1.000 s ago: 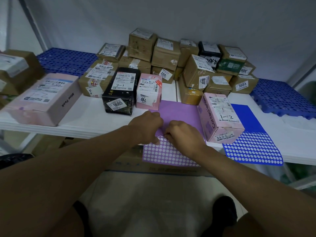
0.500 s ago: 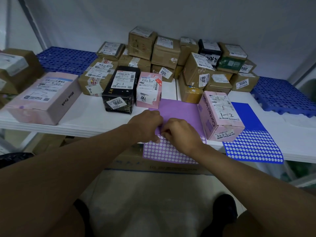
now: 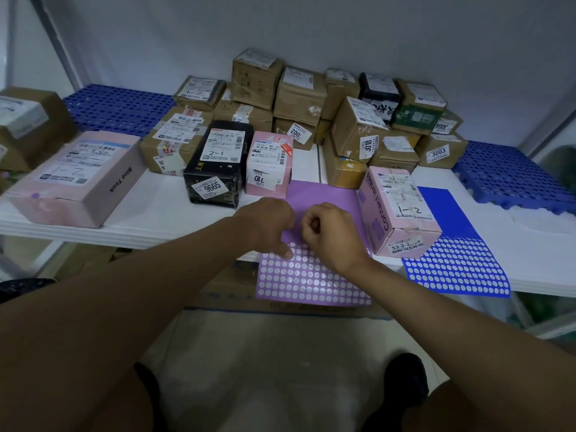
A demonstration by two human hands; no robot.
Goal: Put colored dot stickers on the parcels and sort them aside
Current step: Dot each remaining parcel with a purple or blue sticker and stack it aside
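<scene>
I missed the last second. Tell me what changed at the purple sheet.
The right hand has lifted off the purple sheet with fingers curled, perhaps pinching a dot; too small to tell. The left hand still presses the sheet with a fingertip. The sheet, the blue sheet and the parcels have not moved.

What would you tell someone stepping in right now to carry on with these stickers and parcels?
Left hand: a fingertip presses down on the purple sticker sheet.
Right hand: fingers curled above the same sheet; whether it pinches a dot is too small to tell.
The blue sticker sheet lies at the right, a pink parcel marked 1-2 between the sheets.
Done: the big pink parcel at the left carries a purple dot.
Left: the piled parcels behind.
</scene>
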